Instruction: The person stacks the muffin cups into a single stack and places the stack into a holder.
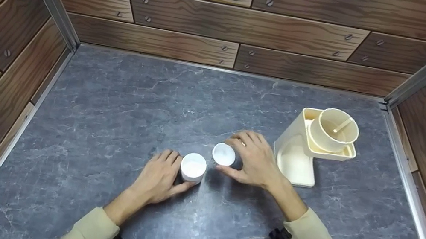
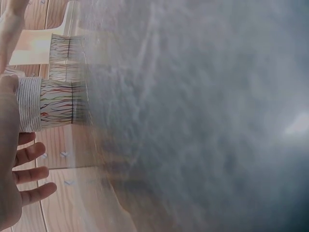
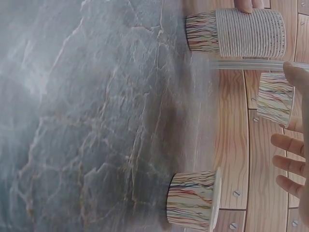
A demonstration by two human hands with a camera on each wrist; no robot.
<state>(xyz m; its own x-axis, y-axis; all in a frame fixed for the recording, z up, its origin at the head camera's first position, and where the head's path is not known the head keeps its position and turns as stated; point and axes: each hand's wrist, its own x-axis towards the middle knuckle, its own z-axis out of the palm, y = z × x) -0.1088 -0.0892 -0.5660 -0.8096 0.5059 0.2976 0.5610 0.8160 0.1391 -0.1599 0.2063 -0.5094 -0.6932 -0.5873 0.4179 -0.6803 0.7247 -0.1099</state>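
My left hand (image 1: 160, 173) has thumb and fingers around an upright stack of white paper cups (image 2: 50, 104) with coloured streaks and tightly ridged rims. Just to the right, my right hand (image 1: 252, 158) holds a single streaked paper cup (image 3: 275, 99) between thumb and fingers, raised off the table in the right wrist view. Its white opening faces up in the head view. Another streaked cup (image 3: 193, 200) stands on the table in the right wrist view; in the head view the right hand hides it.
A cream stand (image 1: 295, 168) is at the right, with a cream round container (image 1: 334, 131) on its top holding a pale stick (image 1: 341, 126). The dark marbled table (image 1: 125, 100) is enclosed by wood-print walls (image 1: 182, 45) with metal edging.
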